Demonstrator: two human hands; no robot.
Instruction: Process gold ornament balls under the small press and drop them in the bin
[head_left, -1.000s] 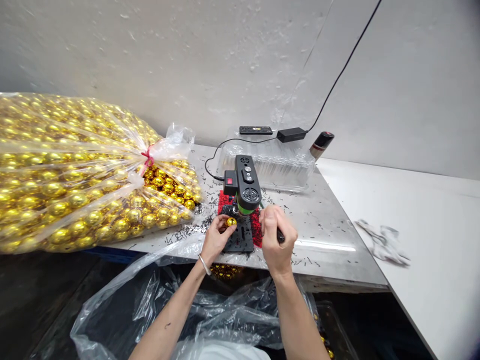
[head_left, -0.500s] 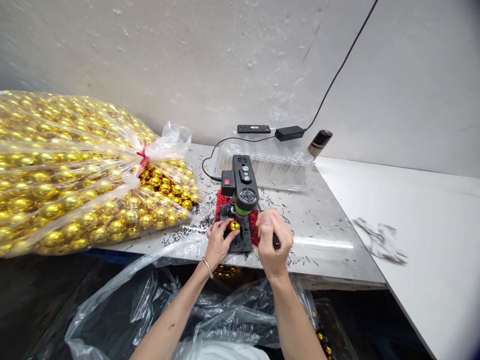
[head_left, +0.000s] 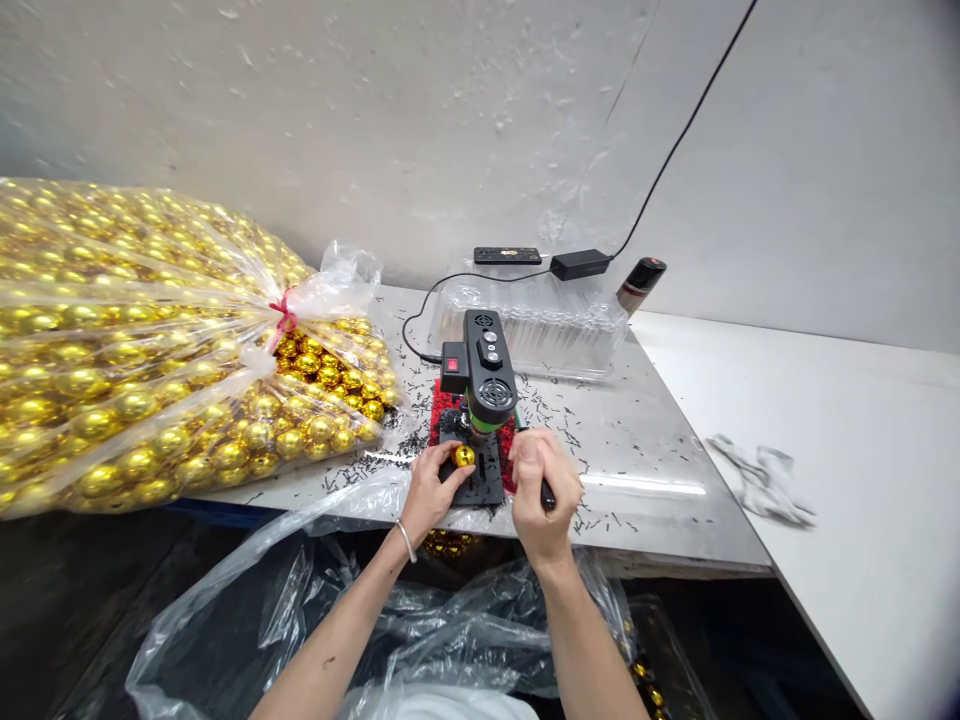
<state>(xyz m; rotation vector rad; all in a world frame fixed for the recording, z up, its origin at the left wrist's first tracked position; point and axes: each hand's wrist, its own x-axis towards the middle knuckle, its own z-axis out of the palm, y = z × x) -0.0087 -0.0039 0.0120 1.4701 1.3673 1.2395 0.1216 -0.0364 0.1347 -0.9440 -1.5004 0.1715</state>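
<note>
A metal-topped table (head_left: 660, 440) carries a bulging clear bag of gold balls (head_left: 135, 380) on its left. Black shavings (head_left: 411, 436) litter the metal, thickest around a red mat (head_left: 442, 398). A clear plastic tray (head_left: 540, 345) sits farther back. On the adjoining white tabletop (head_left: 862, 420) lie crumpled pale gloves (head_left: 772, 485).

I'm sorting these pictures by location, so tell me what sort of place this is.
Probably a small workshop: a bench machine with a lever stands on a grey table littered with dark scraps, beside a big bag of gold balls.
</note>
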